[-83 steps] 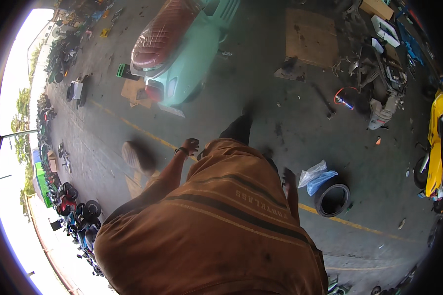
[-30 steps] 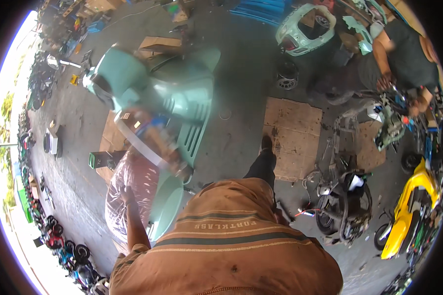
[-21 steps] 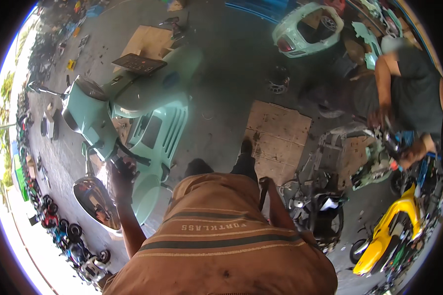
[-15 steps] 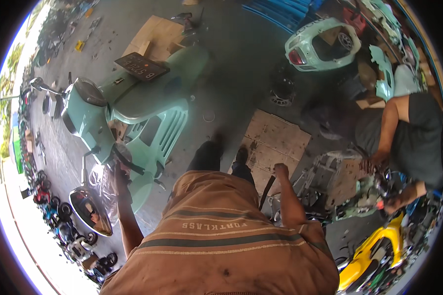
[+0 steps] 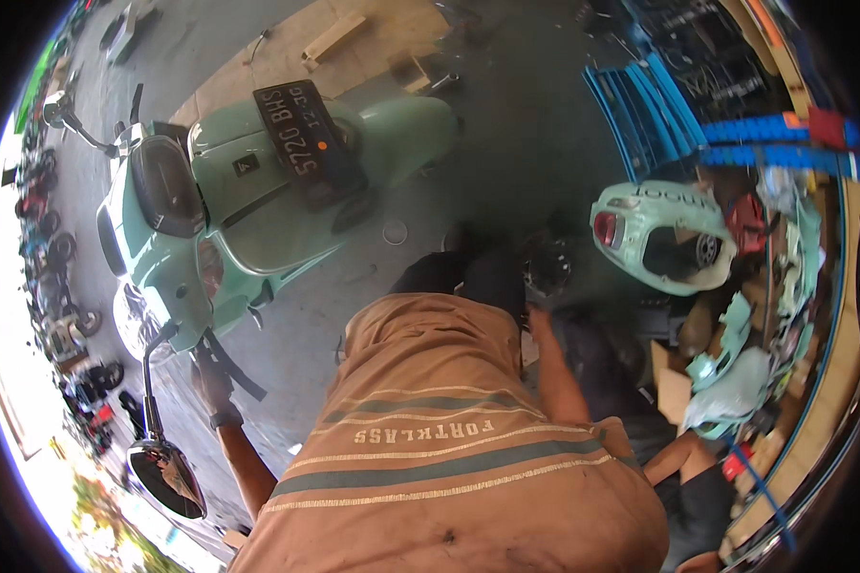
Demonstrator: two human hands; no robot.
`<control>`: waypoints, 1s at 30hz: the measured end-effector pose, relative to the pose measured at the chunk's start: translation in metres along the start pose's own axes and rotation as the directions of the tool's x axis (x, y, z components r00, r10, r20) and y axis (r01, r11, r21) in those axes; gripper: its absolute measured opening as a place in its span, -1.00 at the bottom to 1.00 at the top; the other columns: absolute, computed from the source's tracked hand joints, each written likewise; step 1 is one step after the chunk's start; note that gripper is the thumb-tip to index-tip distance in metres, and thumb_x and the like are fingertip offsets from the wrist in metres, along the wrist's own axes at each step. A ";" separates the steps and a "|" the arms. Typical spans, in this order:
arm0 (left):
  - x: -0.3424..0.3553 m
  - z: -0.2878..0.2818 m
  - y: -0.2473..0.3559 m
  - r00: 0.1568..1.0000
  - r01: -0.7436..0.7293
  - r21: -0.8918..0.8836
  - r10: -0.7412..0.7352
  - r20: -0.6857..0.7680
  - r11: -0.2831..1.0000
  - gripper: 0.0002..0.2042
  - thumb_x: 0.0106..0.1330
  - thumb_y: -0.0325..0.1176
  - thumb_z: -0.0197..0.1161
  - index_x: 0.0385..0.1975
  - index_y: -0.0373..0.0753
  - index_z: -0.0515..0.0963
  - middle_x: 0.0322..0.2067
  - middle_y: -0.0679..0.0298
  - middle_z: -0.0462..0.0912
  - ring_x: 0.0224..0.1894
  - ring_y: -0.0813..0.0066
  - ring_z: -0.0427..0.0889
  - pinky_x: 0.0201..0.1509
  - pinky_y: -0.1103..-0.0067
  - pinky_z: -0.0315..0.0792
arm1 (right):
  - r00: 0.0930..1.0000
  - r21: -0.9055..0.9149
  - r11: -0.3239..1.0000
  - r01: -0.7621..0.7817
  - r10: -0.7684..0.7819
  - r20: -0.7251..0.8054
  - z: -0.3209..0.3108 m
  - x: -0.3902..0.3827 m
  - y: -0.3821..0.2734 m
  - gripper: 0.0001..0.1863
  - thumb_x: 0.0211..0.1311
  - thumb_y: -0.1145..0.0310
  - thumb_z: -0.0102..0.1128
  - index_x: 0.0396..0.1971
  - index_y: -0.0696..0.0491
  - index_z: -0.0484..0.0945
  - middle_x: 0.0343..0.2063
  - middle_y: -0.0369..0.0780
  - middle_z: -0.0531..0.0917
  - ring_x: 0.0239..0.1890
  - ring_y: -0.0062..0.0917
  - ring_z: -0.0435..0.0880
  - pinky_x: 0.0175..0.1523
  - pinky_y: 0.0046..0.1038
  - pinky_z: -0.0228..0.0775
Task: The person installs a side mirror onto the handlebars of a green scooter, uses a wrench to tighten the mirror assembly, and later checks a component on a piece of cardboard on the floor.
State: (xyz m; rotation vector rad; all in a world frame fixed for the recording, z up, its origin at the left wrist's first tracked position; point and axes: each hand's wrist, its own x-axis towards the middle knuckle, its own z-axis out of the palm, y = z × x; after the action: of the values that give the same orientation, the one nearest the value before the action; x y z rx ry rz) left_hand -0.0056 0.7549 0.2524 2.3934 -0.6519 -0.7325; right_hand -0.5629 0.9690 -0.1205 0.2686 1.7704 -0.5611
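Observation:
The mint-green scooter point(image 5: 248, 229) stands at my left, its dark number plate point(image 5: 308, 143) lying across the green bodywork. My left hand point(image 5: 212, 380), with a dark band at the wrist, is closed around the handlebar end nearest me, beside a long black lever point(image 5: 234, 365). A round mirror point(image 5: 167, 477) rises on its stalk next to that hand. Clear plastic wrap point(image 5: 141, 317) clings near the handlebar. Low beside my right leg is my right hand point(image 5: 537, 322); its fingers are blurred and partly hidden, so what they hold does not show.
A mint-green rear body shell point(image 5: 667, 239) with a red tail light lies at right. Beyond it are blue metal pieces point(image 5: 645, 115). A crouching person point(image 5: 678, 468) in dark clothes is close at my right. Cardboard point(image 5: 244, 72) with a wooden block point(image 5: 334, 40) lies beyond the scooter.
My view has turned rightward. Relative to me, the scooter's handlebar and my left hand sit lower and further left. The black strip near my right hand no longer shows; the crouching person appears nearer.

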 end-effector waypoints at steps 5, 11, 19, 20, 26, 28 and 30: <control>0.025 -0.007 -0.035 0.987 -0.127 0.085 0.134 -0.086 0.988 -0.53 0.34 0.03 0.09 -0.02 -0.29 0.48 -0.50 0.33 0.48 -0.56 0.64 0.41 -0.61 0.69 0.21 | 0.997 -0.177 0.983 0.058 -0.066 -0.043 -0.030 -0.005 -0.169 -0.55 0.22 0.17 0.11 0.05 0.12 0.45 -0.04 -0.15 0.57 -0.07 -0.30 0.55 0.02 -0.16 0.37; -0.035 0.060 -0.030 0.725 -0.243 0.230 0.334 -0.602 0.942 -0.54 0.39 -0.13 0.05 0.11 -0.38 0.39 -0.25 0.19 0.57 -0.29 0.39 0.55 -0.23 0.55 0.43 | 0.935 -0.545 0.768 0.336 -0.342 0.095 -0.073 0.126 -0.343 -0.62 0.20 0.19 0.18 -0.07 0.11 0.54 -0.15 -0.13 0.61 -0.10 -0.34 0.56 -0.05 -0.17 0.41; -0.248 0.366 -0.116 0.674 0.722 0.016 -0.709 0.207 0.692 -0.55 0.37 -0.09 0.02 0.12 -0.28 0.40 -0.22 0.21 0.58 -0.30 0.41 0.58 -0.31 0.51 0.46 | 0.925 -0.570 0.732 0.373 -0.343 0.165 -0.070 0.098 -0.660 -0.70 0.22 0.29 0.14 -0.07 0.05 0.53 -0.40 -0.22 0.63 -0.46 -0.51 0.58 -0.39 -0.44 0.44; -0.269 0.406 -0.094 0.610 0.729 0.105 -0.712 0.347 0.676 -0.55 0.37 -0.08 0.02 0.12 -0.26 0.40 -0.21 0.21 0.58 -0.31 0.41 0.59 -0.32 0.51 0.47 | 0.921 -0.593 0.712 0.376 -0.357 0.156 -0.078 0.110 -0.695 -0.72 0.23 0.32 0.09 -0.07 0.03 0.52 -0.41 -0.23 0.62 -0.50 -0.53 0.56 -0.43 -0.46 0.42; -0.266 0.552 0.028 0.598 0.658 0.089 -0.591 0.542 0.747 -0.56 0.36 -0.05 0.00 0.12 -0.19 0.41 -0.18 0.23 0.59 -0.32 0.42 0.61 -0.38 0.48 0.49 | 0.970 -0.628 0.739 0.244 -0.191 0.152 -0.011 0.132 -0.836 -0.66 0.22 0.46 -0.12 -0.01 0.07 0.45 -0.34 -0.11 0.63 -0.41 -0.39 0.64 -0.42 -0.39 0.48; -0.202 0.557 0.055 0.654 0.698 -0.049 -0.609 0.448 0.714 -0.56 0.36 -0.04 0.00 0.12 -0.16 0.41 -0.18 0.23 0.60 -0.32 0.42 0.62 -0.39 0.47 0.50 | 0.958 -0.746 0.605 0.277 -0.229 0.170 0.031 0.140 -0.857 -0.66 0.24 0.35 -0.09 0.02 0.00 0.41 -0.24 -0.15 0.60 -0.24 -0.39 0.64 -0.24 -0.27 0.47; -0.150 0.542 0.072 0.668 0.743 -0.249 -0.675 0.312 0.621 -0.56 0.36 -0.03 -0.01 0.12 -0.14 0.41 -0.17 0.24 0.60 -0.33 0.43 0.63 -0.41 0.46 0.51 | 0.949 -0.696 0.645 0.314 -0.204 0.239 0.099 0.143 -0.874 -0.66 0.26 0.33 -0.06 0.03 0.00 0.41 -0.16 -0.15 0.59 -0.15 -0.38 0.62 -0.17 -0.26 0.47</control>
State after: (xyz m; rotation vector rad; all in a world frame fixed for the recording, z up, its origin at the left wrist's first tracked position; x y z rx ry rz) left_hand -0.4709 0.5962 -0.0301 2.1973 0.4272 -1.2906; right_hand -0.9216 0.1547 -0.0742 -0.5923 1.7602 -0.0218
